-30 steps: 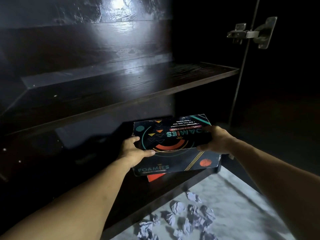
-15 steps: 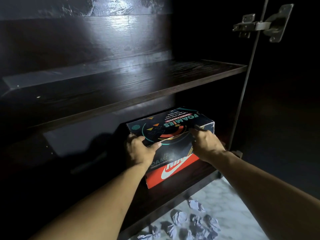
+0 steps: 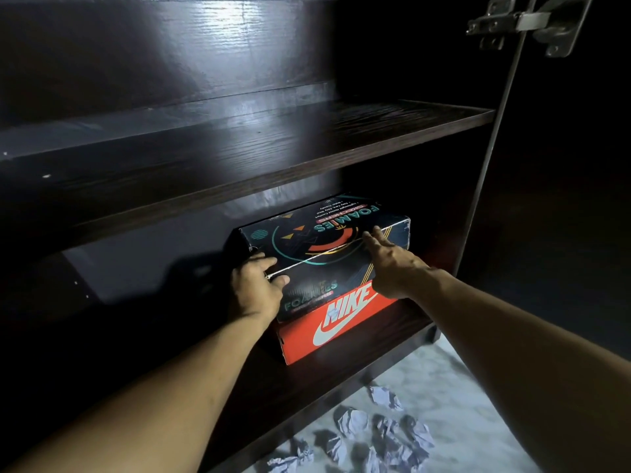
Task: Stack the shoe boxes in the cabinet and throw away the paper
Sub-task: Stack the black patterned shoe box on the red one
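A dim cabinet seen from above, lit by a head-worn light. On the bottom shelf [image 3: 341, 377] sits an orange box [image 3: 341, 326] with a white Nike logo facing out. A dark box [image 3: 327, 247] printed "Foamies" lies flat on top of it, under the upper shelf [image 3: 273, 145], with its near face a little forward of the orange box

The left hand [image 3: 254, 285] rests at the dark box's near left corner, thumb along the lid edge and fingers over the top, touching rather than clearly gripping. The right hand [image 3: 389, 264] lies over the near right part of the lid with fingers straight and spread apart, clamped on nothing. With a hand at each end, the box can be nudged square over the one below, which seems to be the purpose of this hold; the stacking step looks close to done

On the pale floor [image 3: 461, 387] just in front of the cabinet lie several crumpled balls of paper [image 3: 372, 435], well apart from both hands and not yet picked up, so that half of the task is judged undone. A metal hinge [image 3: 526, 22] shows at the upper right, on the edge of the open door
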A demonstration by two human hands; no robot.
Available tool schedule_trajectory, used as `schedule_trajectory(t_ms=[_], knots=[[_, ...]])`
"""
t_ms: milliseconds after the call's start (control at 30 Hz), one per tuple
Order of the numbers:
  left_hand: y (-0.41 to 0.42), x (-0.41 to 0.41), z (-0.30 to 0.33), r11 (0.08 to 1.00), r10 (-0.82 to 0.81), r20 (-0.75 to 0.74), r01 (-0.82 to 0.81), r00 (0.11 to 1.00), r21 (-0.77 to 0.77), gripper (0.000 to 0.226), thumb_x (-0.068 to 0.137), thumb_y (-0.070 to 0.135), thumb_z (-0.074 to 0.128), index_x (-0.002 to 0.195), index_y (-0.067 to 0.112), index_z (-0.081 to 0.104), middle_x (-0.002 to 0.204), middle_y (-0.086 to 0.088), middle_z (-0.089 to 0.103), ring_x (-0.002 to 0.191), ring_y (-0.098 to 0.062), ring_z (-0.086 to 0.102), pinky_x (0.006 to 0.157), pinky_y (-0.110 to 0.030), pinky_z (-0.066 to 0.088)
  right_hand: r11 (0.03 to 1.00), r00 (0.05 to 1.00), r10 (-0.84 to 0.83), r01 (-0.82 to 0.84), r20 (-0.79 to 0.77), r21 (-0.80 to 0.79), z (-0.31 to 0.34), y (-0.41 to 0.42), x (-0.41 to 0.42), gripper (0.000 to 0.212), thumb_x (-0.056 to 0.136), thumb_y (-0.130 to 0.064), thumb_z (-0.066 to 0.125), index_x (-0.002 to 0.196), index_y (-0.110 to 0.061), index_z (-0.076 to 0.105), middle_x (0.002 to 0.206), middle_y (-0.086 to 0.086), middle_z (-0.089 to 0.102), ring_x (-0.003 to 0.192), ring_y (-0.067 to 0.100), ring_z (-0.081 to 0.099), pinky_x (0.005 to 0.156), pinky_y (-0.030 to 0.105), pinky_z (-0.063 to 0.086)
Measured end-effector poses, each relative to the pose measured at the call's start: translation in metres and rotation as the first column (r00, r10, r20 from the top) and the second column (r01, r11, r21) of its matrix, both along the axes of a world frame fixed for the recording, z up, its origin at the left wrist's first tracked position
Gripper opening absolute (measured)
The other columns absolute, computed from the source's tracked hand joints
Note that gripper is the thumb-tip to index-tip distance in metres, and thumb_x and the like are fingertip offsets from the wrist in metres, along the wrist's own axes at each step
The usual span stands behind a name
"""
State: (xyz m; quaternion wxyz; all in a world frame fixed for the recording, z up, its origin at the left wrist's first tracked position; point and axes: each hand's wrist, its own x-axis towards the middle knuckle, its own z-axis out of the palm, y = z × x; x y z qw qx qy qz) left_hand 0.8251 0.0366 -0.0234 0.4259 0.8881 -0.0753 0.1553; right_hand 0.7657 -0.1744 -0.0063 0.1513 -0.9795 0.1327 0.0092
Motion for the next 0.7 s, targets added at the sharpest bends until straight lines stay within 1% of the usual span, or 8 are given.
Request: schedule_trajectory(t_ms=[100,200,267,333,433,500,567,700], knots=[[-0.001,-0.005,0.0,0.999,0.001,-0.012,-0.001,1.0,0.036,0.05,0.073,0.007,0.081,0.121,0.004,0.066,0.134,-0.012,0.057,0.126,-0.029,0.049,0.107,-0.03,0.033,1.0,1.0,0.012,-0.012,-0.022,-0.008,0.003,0.0,-0.009,0.098,0.086,0.003,0.053,0.154,-0.026,-0.01,0.16,-0.006,-0.022,0.149,0.031,0.01,0.108,0.04,0.04],[-0.005,-0.018,0.002,0.989,0.0,0.024,-0.003,1.0,0.146,0.06,0.073,0.014,0.082,0.127,0.004,0.06,0.139,-0.013,0.051,0.131,-0.031,0.042,0.111,-0.035,0.031,1.0,1.0,-0.012,0.012,-0.015,-0.012,0.013,-0.006,-0.028,0.094,0.086,-0.003,0.056,0.155,-0.025,-0.005,0.162,-0.002,-0.014,0.148,0.03,0.018,0.109,0.037,0.04],[-0.014,-0.031,0.007,0.972,-0.042,0.112,0.015,0.993,0.233,0.06,0.072,0.017,0.082,0.126,0.002,0.06,0.135,-0.014,0.051,0.128,-0.032,0.043,0.109,-0.041,0.033,1.0,1.0,-0.014,0.014,0.004,-0.023,0.024,-0.016,-0.047,0.083,0.085,-0.01,0.058,0.154,-0.025,0.015,0.163,0.004,0.012,0.142,0.028,0.033,0.105,0.034,0.042],[-0.029,-0.051,0.018,0.963,-0.109,0.123,0.074,0.986,0.259,0.055,0.075,0.018,0.079,0.124,0.002,0.061,0.13,-0.012,0.053,0.122,-0.031,0.047,0.104,-0.039,0.039,1.0,1.0,-0.022,0.022,0.011,-0.017,0.037,-0.028,-0.072,0.063,0.081,-0.019,0.057,0.142,-0.03,0.042,0.141,0.005,0.051,0.123,0.025,0.054,0.092,0.031,0.049],[-0.055,-0.085,0.034,0.918,-0.288,-0.015,0.28,0.958,0.282,0.048,0.076,0.027,0.078,0.118,0.009,0.065,0.119,-0.005,0.058,0.113,-0.026,0.056,0.094,-0.034,0.045,0.997,0.999,-0.049,0.048,-0.017,-0.052,0.061,-0.046,-0.12,0.031,0.08,-0.031,0.059,0.11,-0.027,0.064,0.106,0.003,0.067,0.1,0.023,0.064,0.075,0.026,0.049],[-0.071,-0.11,0.049,0.828,-0.405,-0.244,0.466,0.881,0.311,0.053,0.074,0.039,0.078,0.119,0.015,0.064,0.12,-0.001,0.059,0.111,-0.023,0.058,0.091,-0.03,0.046,0.994,0.996,-0.091,0.09,-0.008,-0.058,0.077,-0.057,-0.158,0.031,0.078,-0.041,0.062,0.105,-0.027,0.067,0.108,0.001,0.07,0.103,0.019,0.065,0.085,0.031,0.053],[-0.085,-0.138,0.066,0.673,-0.494,-0.416,0.639,0.763,0.372,0.057,0.07,0.048,0.079,0.117,0.017,0.064,0.118,0.0,0.06,0.105,-0.018,0.058,0.09,-0.031,0.047,0.986,0.987,-0.159,0.159,-0.006,-0.04,0.092,-0.066,-0.201,0.045,0.077,-0.039,0.068,0.12,-0.026,0.064,0.121,0.0,0.066,0.112,0.017,0.062,0.096,0.033,0.051],[-0.112,-0.201,0.098,0.48,-0.59,-0.5,0.774,0.634,0.414,0.063,0.068,0.052,0.079,0.119,0.018,0.062,0.116,0.005,0.058,0.104,-0.018,0.057,0.084,-0.03,0.046,0.961,0.961,-0.276,0.275,-0.008,-0.033,0.118,-0.076,-0.294,0.055,0.078,-0.032,0.072,0.13,-0.02,0.059,0.124,0.002,0.066,0.115,0.018,0.061,0.098,0.029,0.048]])
